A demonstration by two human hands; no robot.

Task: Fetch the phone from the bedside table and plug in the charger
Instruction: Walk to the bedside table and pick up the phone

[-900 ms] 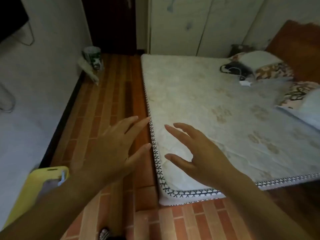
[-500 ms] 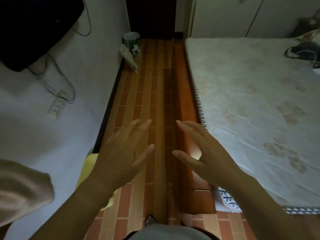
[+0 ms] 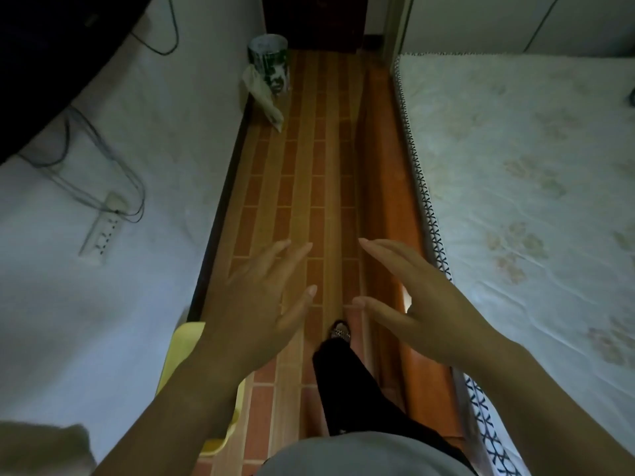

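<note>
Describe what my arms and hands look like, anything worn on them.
Both forearms are bare as far as the frame shows: no sleeves, watch or bracelets. The left hand and right hand have no gloves or visible rings, and short, unpainted-looking nails.

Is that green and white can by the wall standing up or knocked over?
Standing up. The can sits upright on the floor against the wall, its round top facing up.

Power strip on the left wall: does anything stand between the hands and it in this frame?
Nothing visible does. The power strip hangs on the bare wall with only cables looping into its top. The left hand and right hand, both open and empty, are held over the floor. No phone or charger shows.
</note>
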